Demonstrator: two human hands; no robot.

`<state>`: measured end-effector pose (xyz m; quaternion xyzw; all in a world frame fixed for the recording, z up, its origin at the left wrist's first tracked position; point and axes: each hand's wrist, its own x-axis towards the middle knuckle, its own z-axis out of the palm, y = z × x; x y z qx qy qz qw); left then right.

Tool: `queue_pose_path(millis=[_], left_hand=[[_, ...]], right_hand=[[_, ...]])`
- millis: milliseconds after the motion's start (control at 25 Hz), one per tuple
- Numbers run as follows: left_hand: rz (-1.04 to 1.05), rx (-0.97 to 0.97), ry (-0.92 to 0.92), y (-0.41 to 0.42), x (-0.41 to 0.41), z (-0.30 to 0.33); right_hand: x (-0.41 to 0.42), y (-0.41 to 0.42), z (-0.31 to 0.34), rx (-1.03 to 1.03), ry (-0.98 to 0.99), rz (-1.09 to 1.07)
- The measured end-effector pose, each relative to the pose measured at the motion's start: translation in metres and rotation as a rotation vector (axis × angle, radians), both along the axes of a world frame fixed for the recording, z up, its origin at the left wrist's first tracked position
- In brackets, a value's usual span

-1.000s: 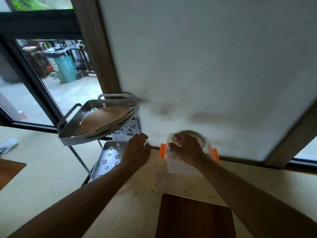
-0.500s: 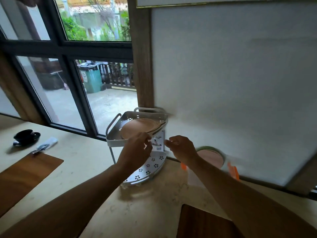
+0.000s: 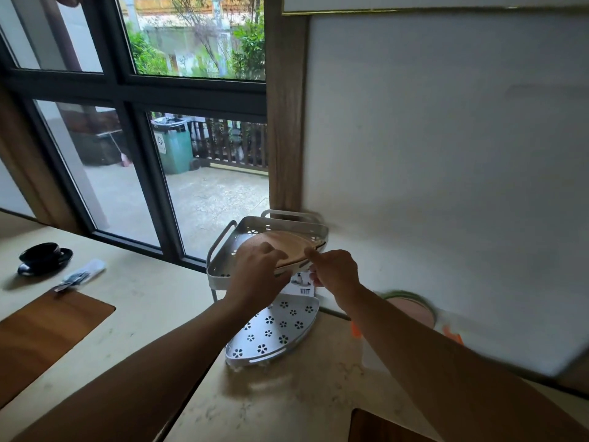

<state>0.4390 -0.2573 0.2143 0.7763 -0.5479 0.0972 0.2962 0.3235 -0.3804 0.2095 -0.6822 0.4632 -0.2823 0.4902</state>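
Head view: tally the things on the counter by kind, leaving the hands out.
Tiered corner rack: 1
Round plate: 1
Barcode label: 1
Wooden boards: 2
Black cup: 1
Black saucer: 1
Wrapped packet: 1
Orange-clipped container: 1
Total: 9

Two bare forearms (image 3: 165,358), seemingly unsleeved.

L hand (image 3: 258,271) fingers curl over near edge of tan plate (image 3: 287,241) in top tier of white corner rack (image 3: 221,250). R hand (image 3: 336,271) index tip at plate rim, other fingers curled. Black cup (image 3: 41,252) far left on counter (image 3: 143,298).
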Motion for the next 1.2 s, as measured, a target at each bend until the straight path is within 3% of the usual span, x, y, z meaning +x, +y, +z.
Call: queue_pose_path(millis=[200, 360, 760, 920, 1200], left_hand=[[-0.050, -0.033, 0.044, -0.009, 0.006, -0.009], [-0.052, -0.066, 0.038, -0.010, 0.008, -0.012], [-0.048, -0.174, 0.066, -0.002, 0.006, -0.001], [-0.103, -0.274, 0.114, -0.001, -0.005, 0.017], [-0.152, -0.304, 0.370, -0.011, -0.027, 0.042]], right_hand=[[0.022, -0.004, -0.004, 0.054, 0.066, -0.020], [0.030, -0.003, 0.001, -0.118, 0.206, 0.002], [0.022, 0.011, 0.021, -0.476, -0.108, 0.112], [0.014, 0.015, 0.045, -0.483, -0.261, 0.075], [-0.061, -0.001, 0.079, -0.585, -0.304, 0.097]])
